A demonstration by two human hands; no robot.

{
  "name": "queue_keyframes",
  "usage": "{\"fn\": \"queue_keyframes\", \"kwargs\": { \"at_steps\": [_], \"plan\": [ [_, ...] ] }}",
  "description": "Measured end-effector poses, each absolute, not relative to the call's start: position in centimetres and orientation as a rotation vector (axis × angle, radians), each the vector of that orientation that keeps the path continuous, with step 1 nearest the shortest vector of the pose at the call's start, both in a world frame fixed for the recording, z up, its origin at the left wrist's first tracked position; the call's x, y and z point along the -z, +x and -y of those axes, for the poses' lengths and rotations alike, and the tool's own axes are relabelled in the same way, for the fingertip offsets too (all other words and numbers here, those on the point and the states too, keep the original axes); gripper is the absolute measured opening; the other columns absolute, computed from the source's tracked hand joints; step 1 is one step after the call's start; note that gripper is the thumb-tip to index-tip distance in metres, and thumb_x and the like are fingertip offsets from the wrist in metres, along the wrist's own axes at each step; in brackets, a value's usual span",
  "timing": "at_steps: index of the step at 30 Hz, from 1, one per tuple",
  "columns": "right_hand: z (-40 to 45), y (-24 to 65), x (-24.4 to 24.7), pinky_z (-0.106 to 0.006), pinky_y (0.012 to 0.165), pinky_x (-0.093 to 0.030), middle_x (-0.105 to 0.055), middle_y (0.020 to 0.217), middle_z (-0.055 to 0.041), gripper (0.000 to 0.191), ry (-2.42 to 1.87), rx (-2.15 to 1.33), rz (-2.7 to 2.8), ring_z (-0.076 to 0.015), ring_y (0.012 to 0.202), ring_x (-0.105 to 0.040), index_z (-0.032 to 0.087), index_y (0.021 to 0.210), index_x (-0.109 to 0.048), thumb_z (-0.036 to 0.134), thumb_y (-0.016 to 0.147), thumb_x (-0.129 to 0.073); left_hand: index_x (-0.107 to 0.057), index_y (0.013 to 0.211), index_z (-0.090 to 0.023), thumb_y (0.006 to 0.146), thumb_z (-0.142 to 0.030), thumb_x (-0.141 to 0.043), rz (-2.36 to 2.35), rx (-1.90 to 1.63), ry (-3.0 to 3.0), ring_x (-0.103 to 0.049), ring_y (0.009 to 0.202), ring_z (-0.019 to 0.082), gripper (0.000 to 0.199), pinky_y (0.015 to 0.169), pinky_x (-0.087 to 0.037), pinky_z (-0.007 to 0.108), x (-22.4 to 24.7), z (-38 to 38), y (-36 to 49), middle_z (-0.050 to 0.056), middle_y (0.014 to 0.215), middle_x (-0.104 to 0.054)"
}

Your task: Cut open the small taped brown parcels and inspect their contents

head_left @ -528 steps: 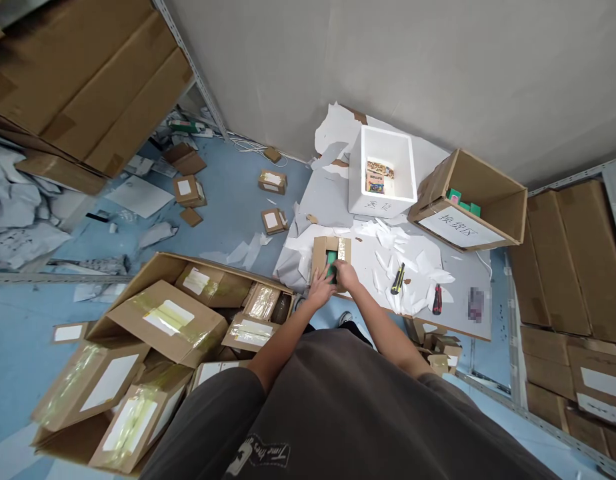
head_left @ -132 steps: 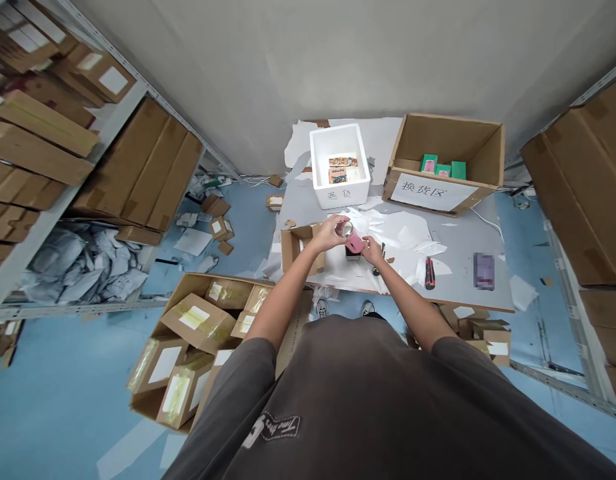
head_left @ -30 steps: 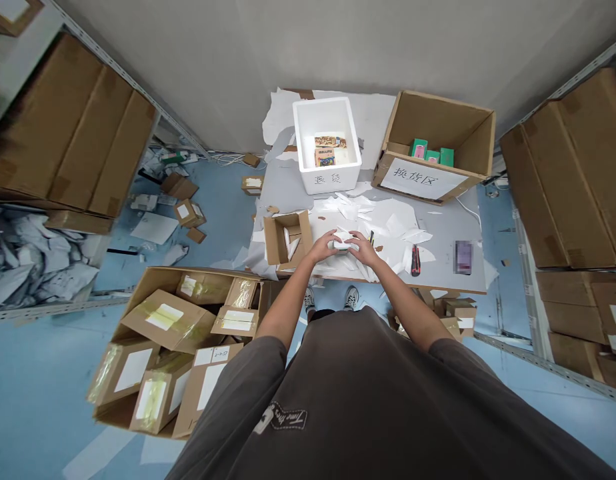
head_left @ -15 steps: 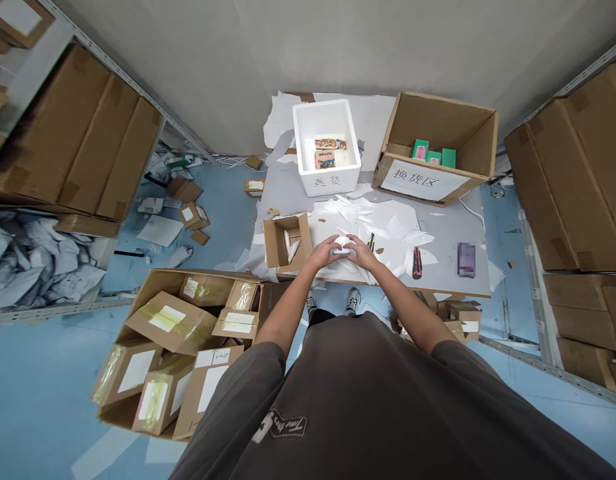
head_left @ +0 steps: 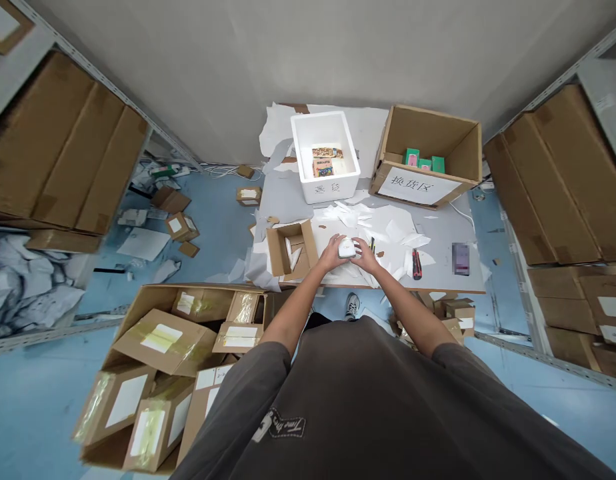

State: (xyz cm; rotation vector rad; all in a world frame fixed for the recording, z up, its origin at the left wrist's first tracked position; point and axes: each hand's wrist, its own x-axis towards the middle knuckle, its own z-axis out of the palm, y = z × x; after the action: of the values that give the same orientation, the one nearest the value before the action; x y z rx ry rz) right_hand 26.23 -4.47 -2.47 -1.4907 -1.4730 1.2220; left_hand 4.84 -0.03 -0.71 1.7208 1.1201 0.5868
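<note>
Between my two hands, just above the near edge of the table, is a small white object (head_left: 347,247) with rounded corners and a dark greenish lower rim; its exact kind is unclear. My left hand (head_left: 331,253) has its fingers wrapped round the left side. My right hand (head_left: 364,253) grips the right side. To the left stands a small open carton (head_left: 312,248) holding folded white pieces (head_left: 293,253). Torn white paper (head_left: 349,213) lies beyond my hands. A thin dark tool (head_left: 372,244), partly covered, is beside my right hand, and a red-and-black utility knife (head_left: 417,265) lies farther right.
At the back of the table (head_left: 441,233) stand a white foam box (head_left: 333,191) with small packets and a carton (head_left: 428,187) with green boxes. A phone (head_left: 461,259) lies at right. A large carton (head_left: 138,293) full of parcels stands on the floor at left.
The white object has turned in my hands, and its broad white face now shows. My fingers have spread to its two sides. The camera view has shifted slightly.
</note>
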Motion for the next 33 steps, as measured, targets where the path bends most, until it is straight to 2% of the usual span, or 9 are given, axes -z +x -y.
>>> {"fn": "queue_keyframes", "kwargs": {
  "at_steps": [2, 5, 8, 11, 14, 18, 23, 28, 33],
  "plan": [
    [4.8, 25.9, 3.2, -0.056, 0.108, -0.058, -0.042, 0.169, -0.0176, 0.096, -1.594, -1.264, 1.314, -0.0359, 0.139, -0.061, 0.031, 0.156, -0.052, 0.029, 0.065, -0.085, -0.045, 0.163, -0.020, 0.060, -0.019, -0.098, -1.145, -0.660, 1.628, -0.039, 0.161, 0.040, 0.115, 0.130, -0.040, 0.050, 1.5, -0.2, 5.0, 0.021, 0.168, -0.042],
    [4.9, 25.9, 4.4, -0.059, 0.104, -0.059, -0.049, 0.163, -0.0182, 0.107, -1.722, -1.352, 1.177, -0.0376, 0.137, -0.062, 0.033, 0.158, -0.047, 0.027, 0.059, -0.088, -0.043, 0.163, -0.021, 0.058, -0.021, -0.099, -1.166, -0.652, 1.499, -0.047, 0.154, 0.040, 0.119, 0.127, -0.042, 0.051, 2.9, -0.4, 5.3, 0.021, 0.161, -0.047],
    [4.3, 25.7, 5.4, -0.059, 0.103, -0.059, -0.058, 0.154, -0.0167, 0.102, -1.714, -1.417, 1.104, -0.0357, 0.134, -0.064, 0.032, 0.153, -0.049, 0.027, 0.059, -0.089, -0.049, 0.155, -0.022, 0.058, -0.023, -0.100, -1.178, -0.679, 1.465, -0.048, 0.153, 0.040, 0.109, 0.127, -0.041, 0.051, 4.2, -0.4, 5.7, 0.020, 0.156, -0.053],
    [2.7, 25.1, 6.2, -0.053, 0.107, -0.058, -0.065, 0.145, -0.0148, 0.094, -1.601, -1.442, 1.049, -0.0319, 0.130, -0.066, 0.028, 0.148, -0.052, 0.028, 0.062, -0.088, -0.048, 0.155, -0.020, 0.061, -0.022, -0.098, -1.200, -0.733, 1.402, -0.050, 0.151, 0.038, 0.107, 0.126, -0.043, 0.049, 5.2, -0.9, 6.2, 0.020, 0.155, -0.054],
    [0.3, 25.2, 6.9, -0.049, 0.106, -0.060, -0.071, 0.133, -0.0110, 0.091, -1.497, -1.543, 1.023, -0.0287, 0.119, -0.070, 0.026, 0.147, -0.053, 0.029, 0.062, -0.085, -0.042, 0.160, -0.020, 0.062, -0.025, -0.098, -1.237, -0.712, 1.244, -0.058, 0.142, 0.034, 0.113, 0.118, -0.050, 0.047, 5.7, -2.5, 6.7, 0.020, 0.154, -0.056],
    [-3.1, 27.6, 7.0, -0.046, 0.095, -0.064, -0.072, 0.117, -0.0046, 0.090, -1.432, -1.746, 0.994, -0.0257, 0.104, -0.073, 0.029, 0.146, -0.055, 0.027, 0.061, -0.084, -0.037, 0.164, -0.023, 0.064, -0.025, -0.097, -1.264, -0.627, 1.007, -0.070, 0.122, 0.029, 0.116, 0.104, -0.060, 0.044, 5.0, -6.0, 7.4, 0.016, 0.144, -0.063],
    [-7.6, 34.0, 2.8, -0.042, 0.086, -0.066, -0.071, 0.112, -0.0028, 0.093, -1.268, -1.838, 1.047, -0.0249, 0.099, -0.074, 0.032, 0.146, -0.057, 0.027, 0.059, -0.090, -0.042, 0.160, -0.031, 0.070, -0.028, -0.093, -1.184, -0.564, 0.935, -0.074, 0.107, 0.024, 0.103, 0.095, -0.064, 0.046, -0.1, -12.2, 10.3, 0.010, 0.137, -0.064],
    [-12.9, 41.8, -5.7, -0.035, 0.073, -0.066, -0.071, 0.108, -0.0007, 0.097, -1.190, -1.717, 1.071, -0.0229, 0.091, -0.074, 0.033, 0.148, -0.055, 0.031, 0.060, -0.096, -0.044, 0.157, -0.035, 0.074, -0.030, -0.091, -1.034, -0.565, 1.068, -0.073, 0.109, 0.024, 0.096, 0.094, -0.064, 0.046, -8.6, -19.7, 17.3, 0.006, 0.132, -0.068],
    [-18.2, 50.6, -14.0, -0.032, 0.069, -0.065, -0.071, 0.103, 0.0031, 0.093, -1.263, -1.538, 1.010, -0.0217, 0.091, -0.073, 0.038, 0.144, -0.055, 0.031, 0.061, -0.096, -0.042, 0.156, -0.035, 0.075, -0.030, -0.094, -0.973, -0.684, 1.139, -0.074, 0.098, 0.021, 0.096, 0.087, -0.064, 0.039, -15.8, -27.3, 28.1, 0.002, 0.116, -0.072]
  ]
}}
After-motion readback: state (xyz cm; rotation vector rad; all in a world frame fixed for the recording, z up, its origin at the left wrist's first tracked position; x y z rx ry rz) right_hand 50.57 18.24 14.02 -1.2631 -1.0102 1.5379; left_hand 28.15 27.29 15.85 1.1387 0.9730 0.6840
